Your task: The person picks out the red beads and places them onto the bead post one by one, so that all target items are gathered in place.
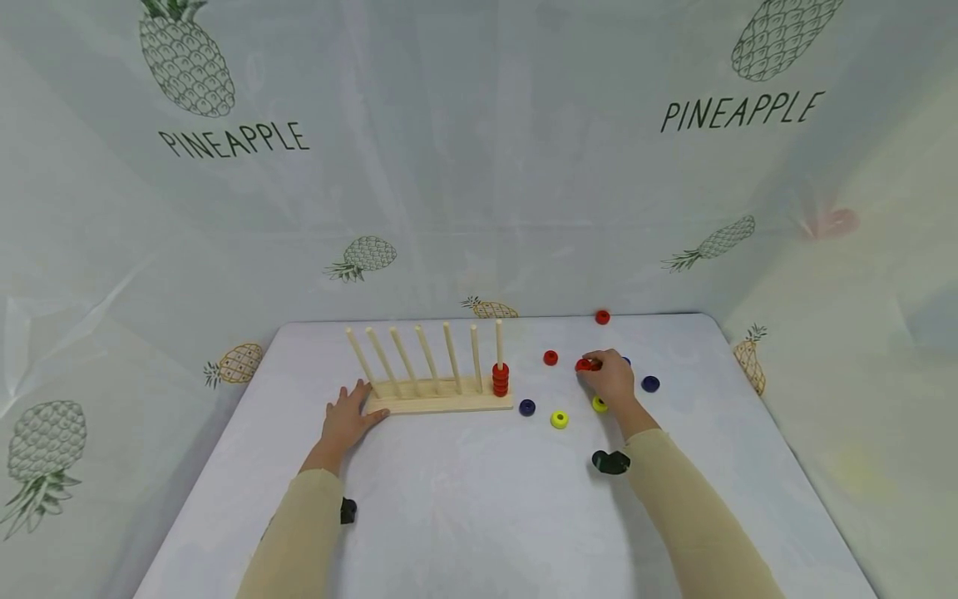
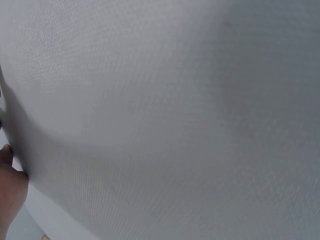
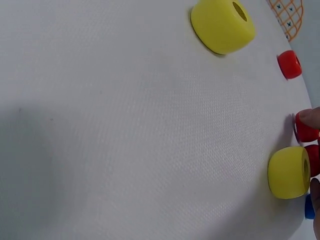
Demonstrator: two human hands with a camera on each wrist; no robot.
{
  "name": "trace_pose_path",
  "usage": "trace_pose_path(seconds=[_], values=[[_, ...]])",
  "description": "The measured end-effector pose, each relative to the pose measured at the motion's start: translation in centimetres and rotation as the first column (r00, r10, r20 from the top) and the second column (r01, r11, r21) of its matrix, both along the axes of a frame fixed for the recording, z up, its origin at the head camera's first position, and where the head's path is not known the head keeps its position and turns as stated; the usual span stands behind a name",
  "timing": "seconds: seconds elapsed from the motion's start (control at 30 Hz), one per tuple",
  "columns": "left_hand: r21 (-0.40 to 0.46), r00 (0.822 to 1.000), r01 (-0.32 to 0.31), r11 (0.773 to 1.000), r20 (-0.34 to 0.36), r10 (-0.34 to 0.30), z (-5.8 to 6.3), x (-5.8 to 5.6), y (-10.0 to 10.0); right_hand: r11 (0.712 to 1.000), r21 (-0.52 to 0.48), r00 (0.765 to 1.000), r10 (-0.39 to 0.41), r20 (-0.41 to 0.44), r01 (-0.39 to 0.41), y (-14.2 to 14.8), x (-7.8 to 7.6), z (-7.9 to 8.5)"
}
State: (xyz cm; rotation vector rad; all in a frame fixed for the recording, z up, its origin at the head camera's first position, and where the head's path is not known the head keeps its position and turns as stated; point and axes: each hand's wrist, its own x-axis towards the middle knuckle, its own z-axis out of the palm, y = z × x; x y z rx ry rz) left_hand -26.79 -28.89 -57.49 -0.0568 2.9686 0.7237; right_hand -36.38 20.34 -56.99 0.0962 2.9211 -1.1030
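A wooden peg rack [image 1: 441, 403] with several upright pegs stands on the table. Stacked red beads [image 1: 500, 380] sit on its rightmost peg. My left hand [image 1: 346, 423] holds the rack's left end, thumb along the front edge and fingers behind. To the right of the rack, my right hand [image 1: 612, 378] pinches a red bead [image 1: 582, 365] at the table surface. Another red bead [image 3: 313, 161] lies right by those fingers, partly hidden. Close under the hand is a yellow bead [image 1: 599, 404], and a blue bead [image 3: 310, 207] shows partly behind the fingers.
Loose on the table lie a red bead [image 1: 550, 358], a far red bead [image 1: 602, 317], a dark blue bead [image 1: 527, 408], another dark blue bead [image 1: 650, 384] and a yellow bead [image 1: 559, 419]. A pineapple-print sheet [image 1: 464, 166] hangs behind the table.
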Motion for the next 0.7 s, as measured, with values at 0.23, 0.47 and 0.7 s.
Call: trace_pose_path(seconds=[0.23, 0.47, 0.7], values=[[0.001, 1.0, -0.003, 1.0, -0.001, 0.003, 0.3, 0.0, 0.2, 0.999, -0.029, 1.0, 0.014, 0.002, -0.014, 0.2, 0.4, 0.6], [0.005, 1.0, 0.001, 1.0, 0.0, -0.001, 0.5, 0.2, 0.3, 0.997, -0.078, 0.999, 0.029, 0.019, -0.027, 0.4, 0.8, 1.2], [-0.003, 1.0, 0.01, 1.0, 0.002, -0.01, 0.6, 0.4, 0.3, 0.991, -0.126, 0.998, 0.04, 0.039, -0.035, 0.4, 1.0, 1.6]])
